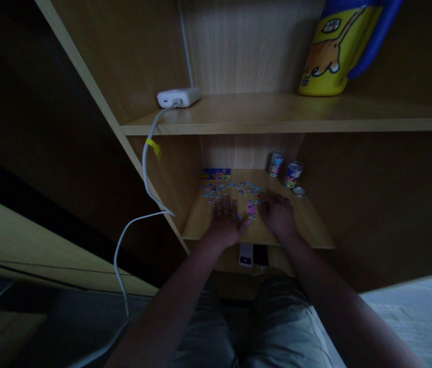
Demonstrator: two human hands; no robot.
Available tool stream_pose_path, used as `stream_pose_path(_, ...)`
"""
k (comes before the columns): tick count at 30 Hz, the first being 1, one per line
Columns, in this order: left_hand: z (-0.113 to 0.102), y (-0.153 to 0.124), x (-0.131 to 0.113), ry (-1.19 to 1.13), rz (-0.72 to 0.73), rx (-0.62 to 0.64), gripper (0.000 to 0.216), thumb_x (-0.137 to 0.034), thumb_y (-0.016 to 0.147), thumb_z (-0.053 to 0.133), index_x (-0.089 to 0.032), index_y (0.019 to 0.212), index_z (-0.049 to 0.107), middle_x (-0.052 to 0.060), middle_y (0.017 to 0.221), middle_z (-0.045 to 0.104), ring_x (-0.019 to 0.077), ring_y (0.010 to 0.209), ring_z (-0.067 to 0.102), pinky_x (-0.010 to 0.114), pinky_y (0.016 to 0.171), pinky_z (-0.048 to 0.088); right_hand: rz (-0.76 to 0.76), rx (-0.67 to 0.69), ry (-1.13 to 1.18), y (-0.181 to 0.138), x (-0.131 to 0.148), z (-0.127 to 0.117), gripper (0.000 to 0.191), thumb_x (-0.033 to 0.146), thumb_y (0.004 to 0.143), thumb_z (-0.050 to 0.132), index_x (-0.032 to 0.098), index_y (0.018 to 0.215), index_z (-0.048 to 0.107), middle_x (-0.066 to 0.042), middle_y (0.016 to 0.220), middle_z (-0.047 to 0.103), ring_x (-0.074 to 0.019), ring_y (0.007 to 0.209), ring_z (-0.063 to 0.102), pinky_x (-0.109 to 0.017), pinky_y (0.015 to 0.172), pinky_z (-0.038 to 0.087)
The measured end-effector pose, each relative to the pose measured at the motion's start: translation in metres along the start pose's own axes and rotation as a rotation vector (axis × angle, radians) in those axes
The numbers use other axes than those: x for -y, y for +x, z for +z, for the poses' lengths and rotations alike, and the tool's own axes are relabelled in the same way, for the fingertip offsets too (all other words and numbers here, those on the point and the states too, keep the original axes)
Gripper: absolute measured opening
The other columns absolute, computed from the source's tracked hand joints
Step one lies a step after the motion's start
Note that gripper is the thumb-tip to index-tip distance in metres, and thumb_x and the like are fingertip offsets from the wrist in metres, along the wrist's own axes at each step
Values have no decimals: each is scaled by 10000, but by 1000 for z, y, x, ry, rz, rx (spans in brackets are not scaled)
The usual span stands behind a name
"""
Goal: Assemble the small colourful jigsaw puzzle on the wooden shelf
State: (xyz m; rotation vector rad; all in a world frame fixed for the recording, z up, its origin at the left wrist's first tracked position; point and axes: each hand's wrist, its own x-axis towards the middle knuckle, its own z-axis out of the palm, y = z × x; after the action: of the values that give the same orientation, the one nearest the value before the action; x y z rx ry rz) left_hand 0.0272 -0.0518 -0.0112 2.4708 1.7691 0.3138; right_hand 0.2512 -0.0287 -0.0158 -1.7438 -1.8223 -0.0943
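Observation:
Several small colourful puzzle pieces [231,190] lie scattered on a low wooden shelf [308,225]. My left hand [225,221] rests palm down on the shelf with its fingers stretched out, just in front of the pieces. My right hand [277,212] lies beside it with its fingers curved over the board. A pink piece [252,209] sits between the two hands; the dim light hides whether either hand touches it. A flat printed card [216,174] lies at the back left of the shelf.
Two small printed cans [285,169] and a round lid [299,191] stand at the shelf's back right. The upper shelf carries a white power bank [178,97] with a dangling white cable [144,168] and a yellow and blue bag [340,46]. A small lit device [245,254] hangs under the shelf edge.

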Motion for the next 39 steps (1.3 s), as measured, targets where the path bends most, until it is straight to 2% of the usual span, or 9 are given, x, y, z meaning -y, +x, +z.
stream_pose_path(2,-2,5,4,-9,-15,-30,900,-722,1128,339,-115,1793,343,240,1886,215,464,1773,124,705,1407,184,-35,-11,31,0,3,-2,287,299,1029,635,198,1209,834,-196,1269,761,-369,1171,652,-519,1032,525)
stream_pose_path(5,-8,11,14,-15,-94,-123,839,-659,1150,314,-115,1789,356,240,1868,284,444,1763,204,693,1417,181,-232,42,143,-1,9,-6,262,315,1062,626,249,1208,833,-135,1320,775,-347,1265,638,-531,1143,484)
stream_pose_path(8,-15,15,29,-18,-178,-207,780,-602,1161,311,-121,1766,410,264,1831,359,484,1735,267,788,1373,176,-479,146,250,-3,13,-11,253,291,1069,627,312,1185,851,-78,1376,769,-302,1319,639,-513,1201,457)
stream_pose_path(11,-20,17,39,-13,-192,-203,724,-556,1164,336,-133,1737,464,270,1817,384,495,1741,233,856,1325,193,-608,224,276,-5,15,-14,286,253,1043,651,343,1209,865,-65,1443,740,-284,1339,636,-503,1188,474)
stream_pose_path(15,-23,15,40,17,-184,-200,676,-553,1167,349,-136,1638,597,267,1812,397,501,1724,275,868,1313,212,-622,292,235,-5,16,-13,374,231,1017,670,360,1320,847,-76,1495,713,-298,1381,614,-538,1215,466)
stream_pose_path(21,-23,7,38,1,-164,-321,555,-497,1147,459,-157,1505,712,244,1758,495,509,1644,410,830,1317,273,-571,255,194,-6,17,-7,448,298,1074,638,322,1506,757,-108,1593,665,-322,1480,563,-573,1296,416)
stream_pose_path(27,-23,6,44,-65,93,-304,381,-381,1120,552,-176,1355,770,187,1642,624,373,1560,531,623,1335,395,-596,222,168,-6,13,1,489,372,1118,609,289,1594,685,-134,1653,620,-344,1552,518,-607,1318,409)
stream_pose_path(31,-25,6,45,-83,163,-325,291,-335,1106,580,-195,1223,807,167,1545,687,352,1511,571,588,1328,419,-620,210,136,-5,12,3,538,399,1138,577,297,1665,614,-128,1691,586,-358,1595,470,-631,1329,391)
stream_pose_path(39,-27,4,48,-86,175,-318,249,-111,995,626,-199,1145,804,141,1443,739,346,1415,636,571,1283,474,-709,260,126,-4,13,-6,430,412,1149,601,407,1566,707,-76,1735,542,-330,1616,461,-638,1346,352)
